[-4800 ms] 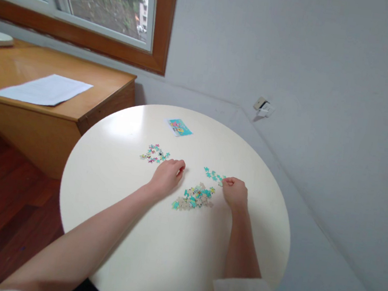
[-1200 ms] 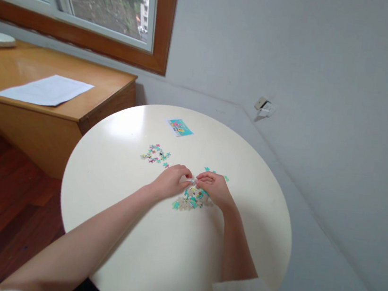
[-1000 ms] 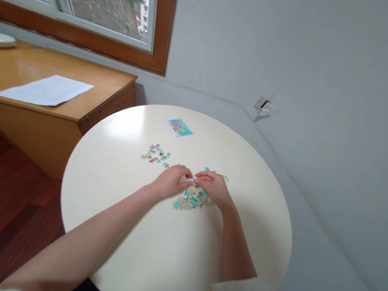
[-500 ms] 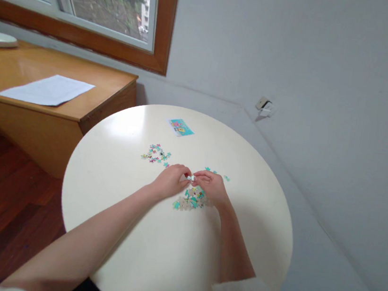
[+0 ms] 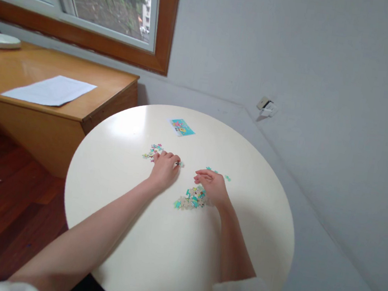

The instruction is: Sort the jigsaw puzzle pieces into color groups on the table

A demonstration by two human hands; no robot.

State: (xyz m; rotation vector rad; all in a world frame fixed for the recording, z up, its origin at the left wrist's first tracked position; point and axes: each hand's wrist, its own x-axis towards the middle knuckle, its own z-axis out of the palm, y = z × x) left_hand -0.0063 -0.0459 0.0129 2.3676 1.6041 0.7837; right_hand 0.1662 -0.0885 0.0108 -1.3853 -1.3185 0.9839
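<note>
One glossy round table [image 5: 165, 256], left hand [image 5: 164, 169] flat on knobbly jigsaw pieces [image 5: 151, 151], right hand [image 5: 212, 186] curled, grip unclear.

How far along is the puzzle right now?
Early. Done: one small patch that looks joined, at the left hand, and a few teal pieces grouped beyond the right hand. In hand: the left hand rests on that patch; any piece it holds is hidden. Left: the loose pile on the table by the right hand.
</note>
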